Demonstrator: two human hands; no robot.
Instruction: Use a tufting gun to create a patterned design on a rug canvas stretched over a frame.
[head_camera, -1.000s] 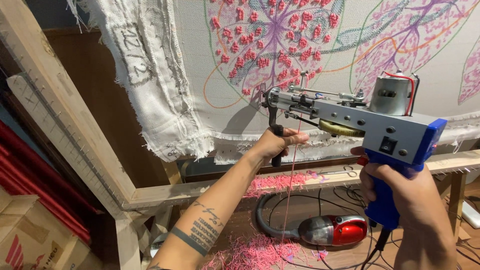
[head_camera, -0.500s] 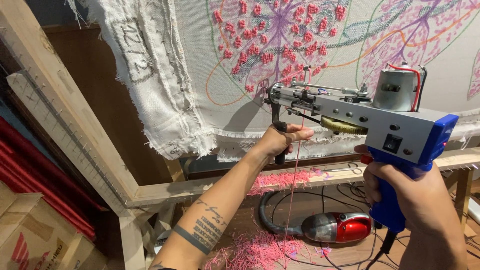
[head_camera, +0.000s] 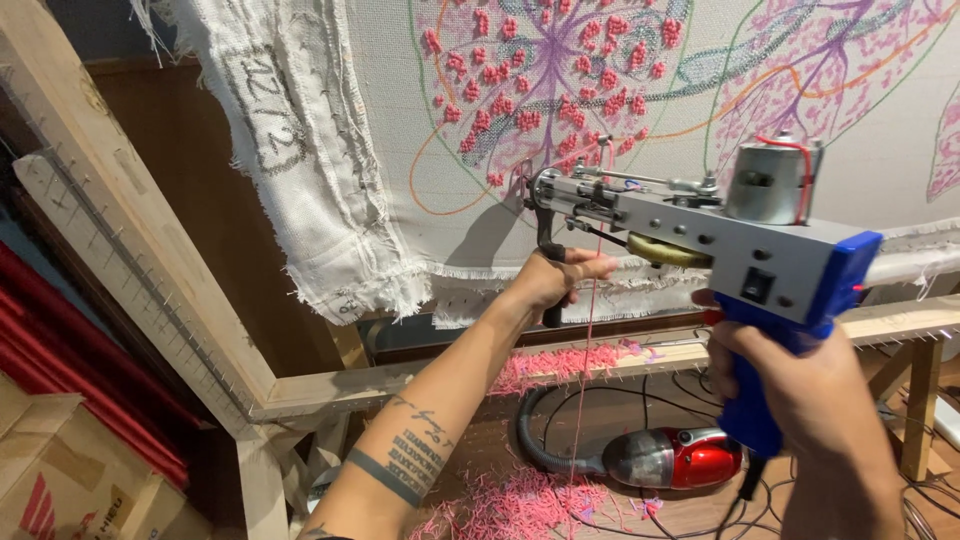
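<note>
From the head camera, a grey and blue tufting gun is held up at a stretched white cloth drawn with a flower pattern, part filled with pink tufts. The right hand has its fingers closed round the blue rear grip, low at the right. The left hand is wrapped round the black front handle below the gun's nose, fingers curled shut on it. The nose sits just at the cloth, near the lower rim of the pink flower; I cannot tell if the needle touches the weave. A pink yarn strand drops straight down from the gun past the left wrist.

The cloth's frayed lower edge hangs just above a wooden frame rail that runs left to right, with pink clippings lying on it. A slanted frame beam studded with nails closes the left side. Above and to the right of the gun the cloth is open and unfilled. On the floor beneath lie a red hand vacuum, loose cables and pink yarn scraps. A cardboard box sits at the near left.
</note>
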